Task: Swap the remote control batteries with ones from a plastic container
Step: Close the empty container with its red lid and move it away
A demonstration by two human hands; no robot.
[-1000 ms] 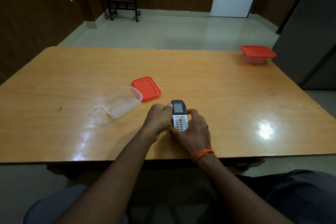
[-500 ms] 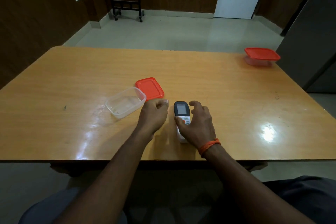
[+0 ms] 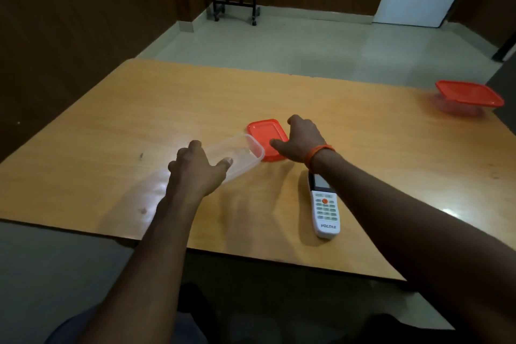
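A white remote control (image 3: 325, 209) lies face up on the wooden table (image 3: 125, 126), near the front edge, with no hand on it. Left of it stands a clear plastic container (image 3: 245, 148) with no lid and nothing visible inside. My left hand (image 3: 195, 170) grips its near left end, thumb on the near wall and fingers curled over the rim. The container's red lid (image 3: 264, 132) lies flat just behind it. My right hand (image 3: 303, 139) hovers over the lid's right side with fingers spread and the thumb tip on the lid.
A second clear container with a red lid (image 3: 469, 93) on it sits at the table's far right corner. Beyond the table are a tiled floor, a dark wheeled stand (image 3: 234, 0) and dark wall panels.
Both hands let go of the remote, which now lies on the table. My left hand moved to the clear container and my right hand went forward over the red lid. The camera swung left.
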